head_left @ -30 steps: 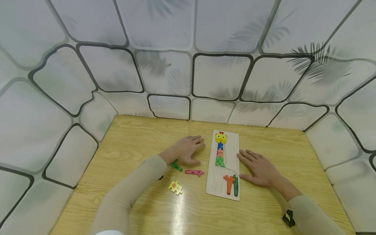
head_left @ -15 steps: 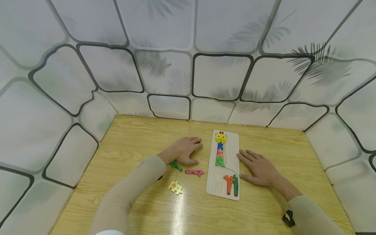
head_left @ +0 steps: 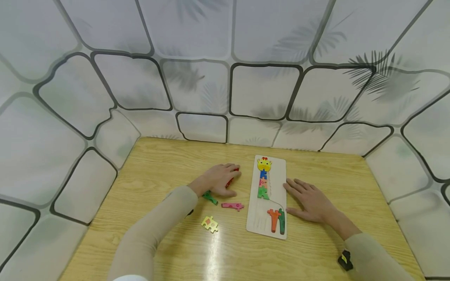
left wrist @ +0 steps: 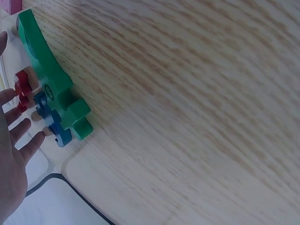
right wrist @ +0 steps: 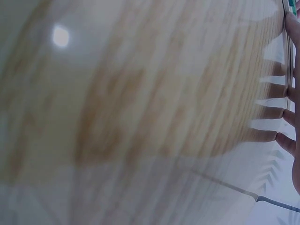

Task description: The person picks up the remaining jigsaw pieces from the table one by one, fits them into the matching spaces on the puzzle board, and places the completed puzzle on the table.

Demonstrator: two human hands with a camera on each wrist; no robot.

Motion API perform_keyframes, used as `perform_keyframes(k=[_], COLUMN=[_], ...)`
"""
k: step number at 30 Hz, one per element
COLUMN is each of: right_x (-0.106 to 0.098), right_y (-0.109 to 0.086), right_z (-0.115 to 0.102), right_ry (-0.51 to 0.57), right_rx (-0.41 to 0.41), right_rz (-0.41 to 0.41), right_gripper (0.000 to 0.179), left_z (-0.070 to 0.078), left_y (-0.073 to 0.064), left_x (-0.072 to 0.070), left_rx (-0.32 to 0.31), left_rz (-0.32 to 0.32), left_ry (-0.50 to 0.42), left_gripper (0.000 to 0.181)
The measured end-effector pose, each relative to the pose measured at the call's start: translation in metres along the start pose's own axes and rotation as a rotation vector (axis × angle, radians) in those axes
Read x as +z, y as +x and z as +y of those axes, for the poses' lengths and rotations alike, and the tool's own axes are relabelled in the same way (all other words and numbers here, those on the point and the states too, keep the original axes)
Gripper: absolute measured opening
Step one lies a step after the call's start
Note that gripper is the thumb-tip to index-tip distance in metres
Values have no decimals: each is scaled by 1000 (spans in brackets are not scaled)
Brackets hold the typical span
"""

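Observation:
My left hand lies palm down over a red puzzle piece, which is partly hidden under the fingers. In the left wrist view its spread fingers are close to the red piece and a blue puzzle piece; contact is hard to tell. Beside them lies a green puzzle piece, partly covered by the wrist in the head view. My right hand, fingers extended, rests on the table against the right edge of the giraffe puzzle board.
A pink piece and a yellow piece lie left of the board. On the board sit a yellow giraffe head, a blue, pink and green neck, an orange piece and a dark green leg. A patterned wall encloses the table.
My left hand has drawn back slightly to the left, away from the board, and more of the red piece now shows at its fingers. The right hand and board have stayed put.

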State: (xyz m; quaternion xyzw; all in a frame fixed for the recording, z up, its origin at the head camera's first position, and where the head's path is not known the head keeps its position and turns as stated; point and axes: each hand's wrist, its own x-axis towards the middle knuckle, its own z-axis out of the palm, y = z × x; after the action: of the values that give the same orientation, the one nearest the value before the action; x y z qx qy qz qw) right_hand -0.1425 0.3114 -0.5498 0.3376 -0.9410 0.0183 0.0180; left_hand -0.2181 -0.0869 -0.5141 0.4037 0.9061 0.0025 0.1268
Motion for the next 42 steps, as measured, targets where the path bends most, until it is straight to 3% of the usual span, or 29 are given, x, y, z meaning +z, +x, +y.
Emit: perform_keyframes(k=[15, 37, 42], right_x=[0, 3, 4], right_y=[1, 0, -1], right_z=[1, 2, 3], right_ry=[9, 7, 11], right_rx=[27, 6, 20], right_rz=[-65, -7, -40], right_gripper=[86, 86, 87], left_z=[-2, -12, -15], left_y=[-2, -4, -5], left_x=[-2, 1, 2], left_rx=[-24, -43, -44], left_rz=[-30, -13, 1], left_ry=[-14, 36, 27], left_gripper=[88, 91, 94])
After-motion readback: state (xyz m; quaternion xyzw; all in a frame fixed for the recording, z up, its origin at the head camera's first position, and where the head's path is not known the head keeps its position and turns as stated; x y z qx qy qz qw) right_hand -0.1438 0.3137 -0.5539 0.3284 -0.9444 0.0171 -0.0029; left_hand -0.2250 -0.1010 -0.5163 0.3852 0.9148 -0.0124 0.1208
